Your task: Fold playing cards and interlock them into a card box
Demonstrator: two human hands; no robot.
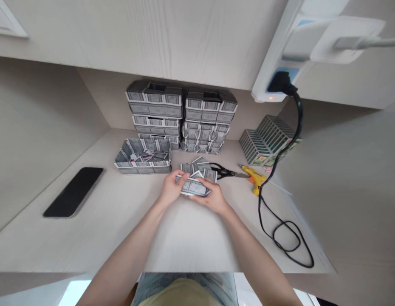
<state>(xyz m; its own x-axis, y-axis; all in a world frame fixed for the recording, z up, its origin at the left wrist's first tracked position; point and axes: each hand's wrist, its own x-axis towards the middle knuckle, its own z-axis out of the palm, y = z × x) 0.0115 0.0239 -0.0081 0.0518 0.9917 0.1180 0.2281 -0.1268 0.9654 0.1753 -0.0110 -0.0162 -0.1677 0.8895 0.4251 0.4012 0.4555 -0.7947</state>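
Note:
Between my two hands, low over the middle of the desk, is a grey-patterned playing card (193, 187) with its back up. My left hand (172, 185) grips its left end, thumb on top. My right hand (214, 195) closes on the right end, its fingers beneath; whether more cards lie under it I cannot tell. Just behind my hands lies a loose pile of playing cards (201, 164). Black-handled scissors (223, 171) rest beside that pile. To the left stands an open box made of cards (143, 169), with small folded card pieces inside.
Stacked card-built boxes (157, 104) and a second stack (210, 110) stand at the back wall. A yellow glue gun (256, 178) and its looping black cord (282, 225) lie right. Stacks of cards (269, 138) fill the right corner. A phone (74, 191) lies left; a power strip (280, 63) hangs above.

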